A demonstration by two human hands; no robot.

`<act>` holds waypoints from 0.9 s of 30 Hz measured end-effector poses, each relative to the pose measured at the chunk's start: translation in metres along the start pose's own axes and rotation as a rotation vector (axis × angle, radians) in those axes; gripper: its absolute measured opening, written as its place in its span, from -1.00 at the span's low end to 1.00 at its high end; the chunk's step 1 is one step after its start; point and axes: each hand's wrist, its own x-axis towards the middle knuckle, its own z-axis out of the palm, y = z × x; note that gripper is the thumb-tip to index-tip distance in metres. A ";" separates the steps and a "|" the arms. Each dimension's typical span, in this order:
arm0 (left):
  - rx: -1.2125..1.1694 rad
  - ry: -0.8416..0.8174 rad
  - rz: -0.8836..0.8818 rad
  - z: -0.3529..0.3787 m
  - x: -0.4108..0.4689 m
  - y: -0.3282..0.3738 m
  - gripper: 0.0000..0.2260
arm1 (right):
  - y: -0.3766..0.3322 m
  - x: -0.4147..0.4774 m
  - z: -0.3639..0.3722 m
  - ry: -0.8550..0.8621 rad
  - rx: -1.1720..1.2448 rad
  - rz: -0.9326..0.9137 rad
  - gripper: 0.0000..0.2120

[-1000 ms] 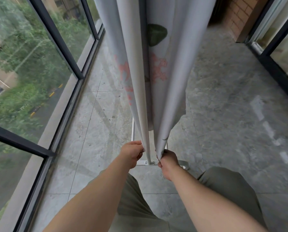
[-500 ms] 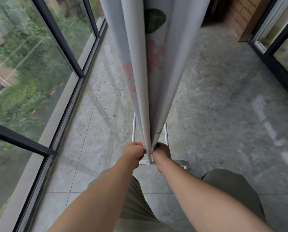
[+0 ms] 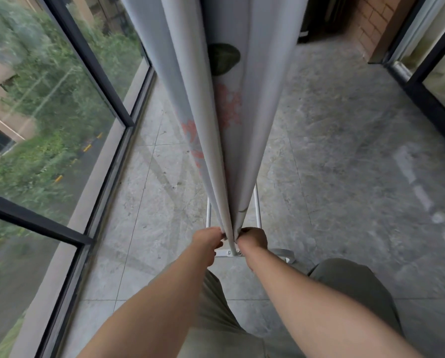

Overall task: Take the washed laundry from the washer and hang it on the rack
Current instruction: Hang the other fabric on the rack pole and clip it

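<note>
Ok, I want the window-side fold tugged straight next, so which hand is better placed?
Left, probably: the left hand pinches the window-side hem of the sheet, while the right hand holds the other fold, across the rack post from it.

A home's glazed balcony: tiled floor (image 3: 345,151), tall windows (image 3: 48,99) (trees outside), drying rack (image 3: 257,210).
</note>
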 end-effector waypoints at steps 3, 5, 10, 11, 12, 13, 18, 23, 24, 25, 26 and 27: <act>0.020 0.067 0.009 -0.011 -0.038 0.003 -0.91 | -0.022 -0.035 -0.022 -0.025 -0.072 -0.019 -0.71; 0.111 0.082 0.017 -0.016 -0.092 0.026 -0.95 | -0.053 -0.073 -0.059 -0.020 -0.084 -0.053 -0.71; 0.431 0.013 0.018 -0.009 -0.215 0.056 -0.94 | -0.125 -0.162 -0.132 0.029 -0.042 -0.182 -0.66; 0.457 -0.010 0.005 -0.006 -0.251 0.065 -0.94 | -0.143 -0.185 -0.151 0.037 -0.042 -0.188 -0.67; 0.468 -0.027 0.008 0.000 -0.277 0.074 -0.92 | -0.155 -0.199 -0.167 0.044 -0.050 -0.222 -0.69; 0.497 -0.042 0.004 0.006 -0.319 0.093 -0.92 | -0.172 -0.223 -0.191 0.048 -0.050 -0.229 -0.71; 0.488 -0.137 0.149 0.036 -0.459 0.154 -0.81 | -0.232 -0.310 -0.287 0.097 0.038 -0.297 -0.70; 0.310 -0.065 0.481 0.071 -0.586 0.218 -0.82 | -0.278 -0.381 -0.398 0.162 0.147 -0.355 -0.72; 0.244 -0.042 0.543 0.078 -0.600 0.229 -0.83 | -0.284 -0.387 -0.415 0.178 0.162 -0.384 -0.73; 0.179 -0.034 0.601 0.084 -0.610 0.239 -0.84 | -0.289 -0.392 -0.431 0.185 0.170 -0.409 -0.75; 0.122 -0.025 0.653 0.092 -0.621 0.249 -0.85 | -0.294 -0.397 -0.446 0.198 0.180 -0.438 -0.76; 0.076 -0.020 0.695 0.098 -0.628 0.258 -0.87 | -0.298 -0.401 -0.459 0.209 0.192 -0.456 -0.77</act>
